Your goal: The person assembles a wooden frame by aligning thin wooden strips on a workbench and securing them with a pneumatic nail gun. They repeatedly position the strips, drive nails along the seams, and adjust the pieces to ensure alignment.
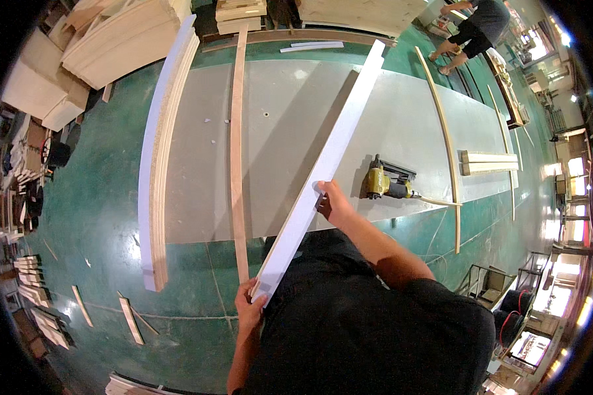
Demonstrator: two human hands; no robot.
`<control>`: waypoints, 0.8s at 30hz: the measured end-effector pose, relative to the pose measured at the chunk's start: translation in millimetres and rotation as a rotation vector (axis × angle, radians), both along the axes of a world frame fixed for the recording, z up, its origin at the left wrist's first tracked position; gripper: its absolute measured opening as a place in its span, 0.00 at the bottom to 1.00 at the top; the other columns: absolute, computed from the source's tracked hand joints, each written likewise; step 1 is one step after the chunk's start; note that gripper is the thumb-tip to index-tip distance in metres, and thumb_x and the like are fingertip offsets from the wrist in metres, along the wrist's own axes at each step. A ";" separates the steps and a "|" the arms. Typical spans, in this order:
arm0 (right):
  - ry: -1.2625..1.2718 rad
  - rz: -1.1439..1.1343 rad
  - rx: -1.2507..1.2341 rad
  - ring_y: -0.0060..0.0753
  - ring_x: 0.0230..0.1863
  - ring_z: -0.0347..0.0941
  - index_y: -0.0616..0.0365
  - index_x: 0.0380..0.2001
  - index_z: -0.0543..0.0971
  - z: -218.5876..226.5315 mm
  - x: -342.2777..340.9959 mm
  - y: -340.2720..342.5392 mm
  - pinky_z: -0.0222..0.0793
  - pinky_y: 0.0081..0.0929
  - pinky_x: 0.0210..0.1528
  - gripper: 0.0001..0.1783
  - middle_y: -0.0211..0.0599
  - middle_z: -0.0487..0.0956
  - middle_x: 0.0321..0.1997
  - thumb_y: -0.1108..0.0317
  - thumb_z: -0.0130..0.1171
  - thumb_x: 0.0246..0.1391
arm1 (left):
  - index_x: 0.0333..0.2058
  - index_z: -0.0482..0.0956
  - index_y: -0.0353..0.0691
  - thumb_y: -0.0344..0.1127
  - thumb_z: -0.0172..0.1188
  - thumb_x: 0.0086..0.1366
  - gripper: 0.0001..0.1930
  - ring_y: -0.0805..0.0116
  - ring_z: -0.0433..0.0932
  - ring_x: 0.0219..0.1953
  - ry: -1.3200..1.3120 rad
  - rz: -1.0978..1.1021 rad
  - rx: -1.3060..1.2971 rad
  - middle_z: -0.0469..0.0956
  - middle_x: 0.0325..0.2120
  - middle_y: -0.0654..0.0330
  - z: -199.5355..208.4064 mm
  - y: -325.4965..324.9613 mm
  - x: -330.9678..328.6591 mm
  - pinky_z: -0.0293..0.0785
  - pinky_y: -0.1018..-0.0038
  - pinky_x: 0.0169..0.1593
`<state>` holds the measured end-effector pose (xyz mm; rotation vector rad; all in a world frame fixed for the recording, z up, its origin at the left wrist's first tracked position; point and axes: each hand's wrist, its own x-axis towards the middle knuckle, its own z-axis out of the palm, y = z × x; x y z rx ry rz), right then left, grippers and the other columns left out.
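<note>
A long white-faced board (pixel 336 141) slants across the middle of the view, from near my body up to the far right. Its near end is gripped by my left hand (pixel 249 304), thumb on top and fingers at the edge. Farther along, my right hand (pixel 334 203) closes on the board's right edge. Right of that hand, a yellow and black nail gun (pixel 378 180) lies on its side on a grey sheet (pixel 277 99). Left of the board a thin wooden strip (pixel 238 145) runs lengthwise across the sheet.
A stack of long boards (pixel 163 151) with a white outer face lies at the left. More wooden strips (pixel 445 125) and a bundle of short pieces (pixel 487 162) lie right. Panel stacks (pixel 122 43) stand at the far left. Another person (pixel 484 29) bends over at the far right.
</note>
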<state>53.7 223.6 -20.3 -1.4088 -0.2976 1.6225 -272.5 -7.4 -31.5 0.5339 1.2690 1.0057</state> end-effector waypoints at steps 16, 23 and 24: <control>-1.847 0.978 0.248 0.50 0.67 0.65 0.49 0.54 0.79 30.4 255.8 -52.1 0.58 0.54 0.70 0.27 0.40 0.77 0.55 0.62 0.70 0.49 | 0.54 0.72 0.34 0.32 0.71 0.58 0.26 0.60 0.76 0.53 0.013 0.056 -0.032 0.76 0.48 0.57 -41.7 -46.4 47.3 0.70 0.63 0.63; -1.806 1.024 0.300 0.48 0.66 0.64 0.48 0.53 0.82 43.6 305.7 -64.2 0.43 0.70 0.72 0.26 0.36 0.78 0.54 0.54 0.72 0.52 | 0.60 0.66 0.35 0.32 0.69 0.56 0.33 0.54 0.69 0.60 0.083 0.252 -0.035 0.66 0.56 0.55 -14.9 -40.6 68.0 0.68 0.38 0.67; -1.790 1.023 0.274 0.48 0.67 0.64 0.48 0.53 0.82 52.6 321.5 -66.0 0.43 0.71 0.72 0.26 0.36 0.79 0.54 0.53 0.72 0.52 | 0.61 0.66 0.35 0.31 0.68 0.56 0.34 0.55 0.69 0.60 0.107 0.228 -0.037 0.67 0.55 0.56 -17.1 -40.2 62.2 0.69 0.42 0.66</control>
